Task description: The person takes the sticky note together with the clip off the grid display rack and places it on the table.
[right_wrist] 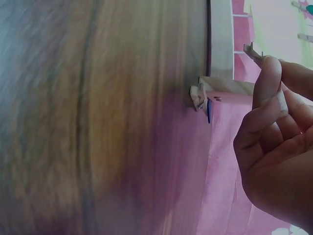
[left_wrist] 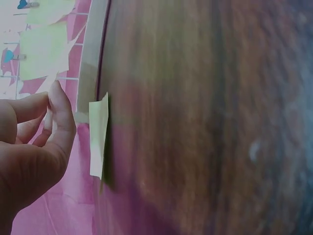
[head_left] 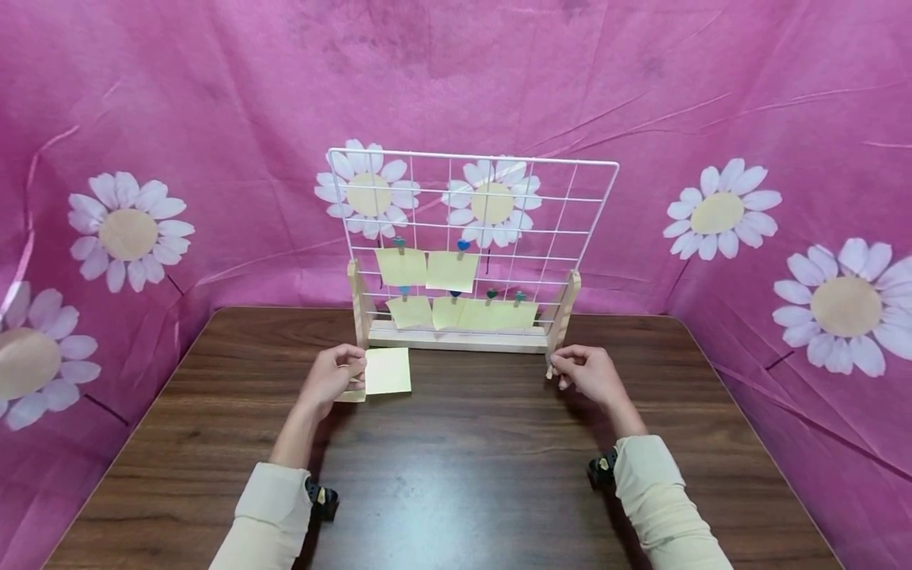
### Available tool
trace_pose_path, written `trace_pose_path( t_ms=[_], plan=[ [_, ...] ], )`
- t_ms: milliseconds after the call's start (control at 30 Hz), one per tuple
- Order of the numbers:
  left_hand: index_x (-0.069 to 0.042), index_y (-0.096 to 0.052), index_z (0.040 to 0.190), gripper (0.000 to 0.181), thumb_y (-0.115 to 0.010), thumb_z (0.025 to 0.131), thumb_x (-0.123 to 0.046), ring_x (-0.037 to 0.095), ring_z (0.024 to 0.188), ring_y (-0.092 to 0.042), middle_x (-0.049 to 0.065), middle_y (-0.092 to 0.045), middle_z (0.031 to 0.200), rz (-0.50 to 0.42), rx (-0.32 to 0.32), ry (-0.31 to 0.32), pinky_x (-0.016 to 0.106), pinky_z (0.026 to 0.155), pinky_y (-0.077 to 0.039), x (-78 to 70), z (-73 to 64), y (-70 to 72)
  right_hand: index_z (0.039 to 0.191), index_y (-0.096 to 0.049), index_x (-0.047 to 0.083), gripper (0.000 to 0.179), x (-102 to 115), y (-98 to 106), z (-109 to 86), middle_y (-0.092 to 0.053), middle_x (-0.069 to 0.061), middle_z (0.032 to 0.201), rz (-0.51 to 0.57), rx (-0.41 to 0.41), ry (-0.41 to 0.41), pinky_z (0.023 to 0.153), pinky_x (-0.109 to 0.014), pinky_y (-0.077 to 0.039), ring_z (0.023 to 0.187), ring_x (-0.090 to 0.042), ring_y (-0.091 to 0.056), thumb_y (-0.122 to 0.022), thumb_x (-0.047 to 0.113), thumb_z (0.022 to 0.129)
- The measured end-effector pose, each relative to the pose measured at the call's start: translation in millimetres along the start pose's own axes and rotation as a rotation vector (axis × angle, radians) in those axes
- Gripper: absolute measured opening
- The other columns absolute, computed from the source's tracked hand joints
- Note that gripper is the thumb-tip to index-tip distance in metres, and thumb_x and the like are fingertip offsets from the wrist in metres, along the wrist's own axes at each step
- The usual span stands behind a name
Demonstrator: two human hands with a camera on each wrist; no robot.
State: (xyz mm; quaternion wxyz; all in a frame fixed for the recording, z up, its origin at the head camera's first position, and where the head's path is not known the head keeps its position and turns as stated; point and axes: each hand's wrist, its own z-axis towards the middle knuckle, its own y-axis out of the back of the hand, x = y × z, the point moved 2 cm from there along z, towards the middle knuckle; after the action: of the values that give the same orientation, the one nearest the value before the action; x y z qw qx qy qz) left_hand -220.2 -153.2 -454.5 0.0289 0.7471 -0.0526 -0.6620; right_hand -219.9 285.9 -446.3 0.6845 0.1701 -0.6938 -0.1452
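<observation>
My left hand [head_left: 336,378] pinches a pale yellow sticky note [head_left: 389,370] by its left edge, above the table. Beneath that hand lies more yellow sticky paper [head_left: 351,396], seen in the left wrist view as a small stack [left_wrist: 99,137]. Between thumb and forefinger, my right hand [head_left: 590,376] holds a small wooden clothespin [right_wrist: 252,52], jaws pointing away from the fingertips. A second clothespin [right_wrist: 198,98] with a blue piece on it lies on the table by the rack's right foot. Several notes [head_left: 452,271] hang from the white wire grid [head_left: 473,157] on clothespins with coloured tops.
The grid stands upright in a wooden base [head_left: 456,340] at the back of the dark wood table [head_left: 456,443]. A pink cloth with daisies [head_left: 235,158] surrounds the table on the far side and both flanks. Each wrist carries a small black camera [head_left: 602,470].
</observation>
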Motion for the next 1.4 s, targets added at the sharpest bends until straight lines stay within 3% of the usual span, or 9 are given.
trace_pose_path(
  t_ms=[233,467,833,1400],
  plan=[
    [0.018,-0.056,0.117,0.022,-0.056,0.098,0.007,0.014,0.072,-0.058,0.007,-0.056,0.086,0.008,0.019,0.013,0.023,0.066,-0.063,3.7,0.7,4.9,0.109,-0.068,-0.013,0.026,-3.1,3.2,-0.7,-0.071,-0.017,0.078,-0.020,0.003,0.002,0.043,-0.020,-0.045,0.056,-0.010,-0.062,-0.064,0.011,0.100],
    [0.017,-0.057,0.116,0.021,-0.057,0.098,0.007,0.014,0.071,-0.060,0.008,-0.056,0.086,0.022,0.024,0.028,0.023,0.064,-0.063,9.3,0.8,7.8,0.112,-0.068,-0.012,0.029,-8.3,8.0,-2.3,-0.072,-0.011,0.079,-0.037,-0.013,-0.018,0.044,-0.022,-0.048,0.057,-0.011,-0.063,-0.065,0.014,0.100],
    [0.020,-0.054,0.112,0.019,-0.055,0.098,0.008,0.013,0.071,-0.060,0.010,-0.058,0.087,0.045,0.133,0.045,0.026,0.064,-0.063,16.9,0.2,7.3,0.112,-0.067,-0.013,0.029,-21.3,10.5,-3.3,-0.072,-0.005,0.079,0.004,-0.021,-0.075,0.045,-0.025,-0.050,0.058,-0.013,-0.064,-0.066,0.013,0.099],
    [0.021,-0.054,0.114,0.021,-0.055,0.098,0.008,0.015,0.072,-0.060,0.014,-0.059,0.092,0.038,0.132,0.054,0.026,0.064,-0.064,17.6,3.9,8.6,0.115,-0.068,-0.009,0.031,-34.3,18.6,-2.6,-0.072,-0.001,0.080,-0.017,-0.013,-0.159,0.046,-0.024,-0.047,0.060,-0.011,-0.064,-0.064,0.018,0.100]
  ],
)
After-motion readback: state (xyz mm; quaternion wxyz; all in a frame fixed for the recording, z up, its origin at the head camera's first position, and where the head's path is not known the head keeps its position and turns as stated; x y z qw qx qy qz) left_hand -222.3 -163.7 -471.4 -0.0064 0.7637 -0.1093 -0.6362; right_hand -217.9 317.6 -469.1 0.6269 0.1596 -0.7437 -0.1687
